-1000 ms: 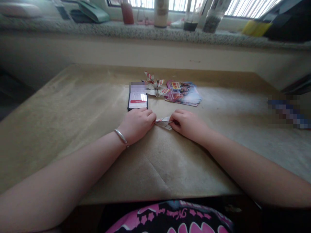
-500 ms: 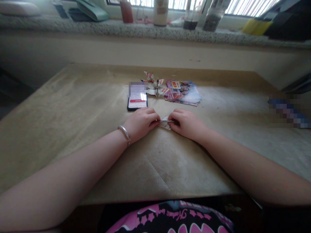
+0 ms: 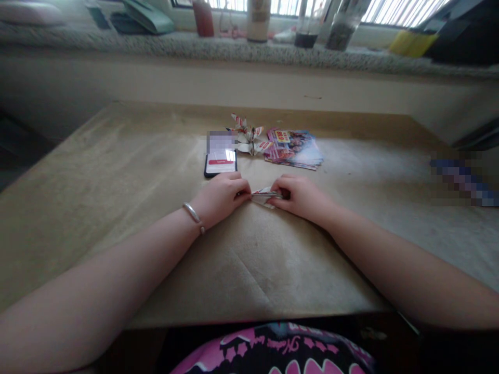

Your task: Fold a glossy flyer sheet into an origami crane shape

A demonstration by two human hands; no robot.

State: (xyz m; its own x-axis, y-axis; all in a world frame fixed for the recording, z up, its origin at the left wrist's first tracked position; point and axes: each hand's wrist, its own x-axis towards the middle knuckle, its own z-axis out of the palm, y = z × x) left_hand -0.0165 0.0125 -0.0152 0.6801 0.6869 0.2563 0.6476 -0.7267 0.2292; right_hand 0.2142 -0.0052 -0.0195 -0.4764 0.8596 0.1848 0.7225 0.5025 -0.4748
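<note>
A small piece of folded paper [image 3: 263, 197], whitish with some print, is held between my two hands just above or on the table. My left hand [image 3: 226, 195], with a silver bracelet at the wrist, pinches the paper's left tip. Around its right end the fingers of my right hand [image 3: 298, 198] are closed, hiding that part. Just beyond my left hand lies a phone [image 3: 220, 162] with a lit screen, partly blurred out. Folded paper flowers or stars [image 3: 252, 141] rest beside the phone, next to a stack of colourful printed leaflets [image 3: 296, 148].
The table [image 3: 249, 259] has a beige cloth-like cover. A pixelated blue and pink item [image 3: 463, 182] lies at its right edge. Behind, a speckled stone sill [image 3: 226, 49] carries bottles, a jar [image 3: 345, 26], a green case [image 3: 150, 18] and a yellow object [image 3: 413, 42].
My left hand has slid slightly left along the paper toward its tip, so more of the folded paper shows. My right hand has stayed nearly in place.
</note>
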